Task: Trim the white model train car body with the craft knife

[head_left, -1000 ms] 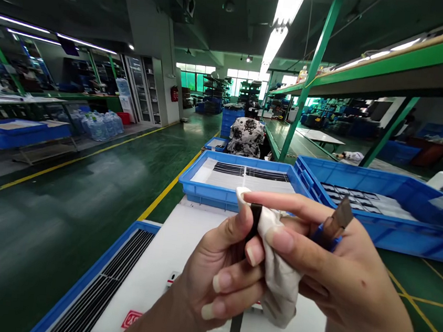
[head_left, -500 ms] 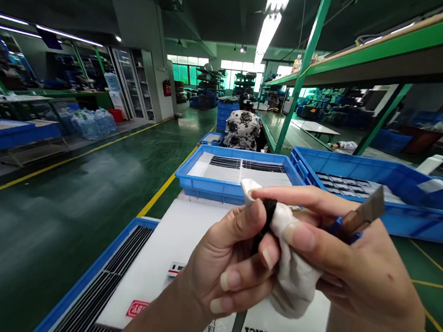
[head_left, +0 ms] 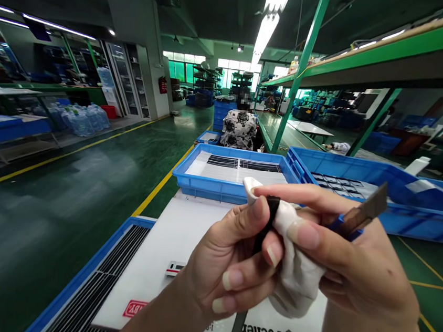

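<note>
Between finger and thumb, my left hand [head_left: 231, 257] pinches a long black strip [head_left: 236, 331], whose lower end hangs down over the white board. A white cloth [head_left: 298, 280] is gripped in my right hand [head_left: 354, 259], its folds pressed against the strip's upper end. Tucked in the same hand is a utility knife [head_left: 367, 208] with a blue body, its blade pointing up and right. Both hands are close together above the white board [head_left: 183, 225], which bears printed lettering and a red label. A small white-and-red item [head_left: 174, 269] lies beside my left wrist.
Ahead, a blue tray [head_left: 219, 188] holds black strips on white sheets. Another blue bin [head_left: 418, 213] with dark parts stands at right. A tray of long black strips [head_left: 112, 260] lies at lower left. A person in a patterned top [head_left: 240, 129] is beyond.
The view has shifted slightly. More of the black strip's top now shows between my fingers, and its lower end has swung a little left. Both hands keep their hold.
</note>
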`<state>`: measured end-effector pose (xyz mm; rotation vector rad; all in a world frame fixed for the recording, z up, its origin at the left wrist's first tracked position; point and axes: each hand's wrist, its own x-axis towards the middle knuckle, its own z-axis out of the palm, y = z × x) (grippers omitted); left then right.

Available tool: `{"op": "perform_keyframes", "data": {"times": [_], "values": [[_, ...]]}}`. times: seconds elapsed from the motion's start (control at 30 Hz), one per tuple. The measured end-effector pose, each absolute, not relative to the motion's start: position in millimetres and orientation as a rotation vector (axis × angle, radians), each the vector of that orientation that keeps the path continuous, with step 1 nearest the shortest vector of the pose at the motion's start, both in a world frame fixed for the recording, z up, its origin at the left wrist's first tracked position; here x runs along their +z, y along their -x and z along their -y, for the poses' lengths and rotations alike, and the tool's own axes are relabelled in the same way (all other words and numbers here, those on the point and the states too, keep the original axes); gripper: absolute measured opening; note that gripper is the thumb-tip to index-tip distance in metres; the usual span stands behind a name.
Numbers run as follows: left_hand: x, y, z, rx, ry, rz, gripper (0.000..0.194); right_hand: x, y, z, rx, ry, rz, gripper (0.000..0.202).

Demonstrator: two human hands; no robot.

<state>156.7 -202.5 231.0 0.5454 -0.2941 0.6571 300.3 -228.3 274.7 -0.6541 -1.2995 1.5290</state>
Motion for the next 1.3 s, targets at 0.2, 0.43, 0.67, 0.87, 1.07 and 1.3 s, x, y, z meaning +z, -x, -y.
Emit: {"op": "perform_keyframes", "data": {"times": [0.2,0.43,0.67,0.87,1.07,1.3], "values": [[229,-155,203,0.663,-0.540,0.320,0.037,273,-301,225,1.553,0.655,1.327,0.026],[230,-156,200,0.672,-0.503,0.299,0.035,272,-300,225,1.612,0.612,1.274,0.027],[228,-155,199,0.639,-0.523,0.330,0.035,270,-303,219,1.500,0.539,1.469,0.030],[229,-155,198,0.669,-0.525,0.295,0.035,268,-304,218,1.516,0.522,1.460,0.022],[230,-155,198,0.680,-0.529,0.272,0.033,266,-306,217,1.514,0.488,1.491,0.024],[228,-155,198,0.665,-0.539,0.309,0.034,265,-307,212,1.418,0.514,1.534,0.026]]}}
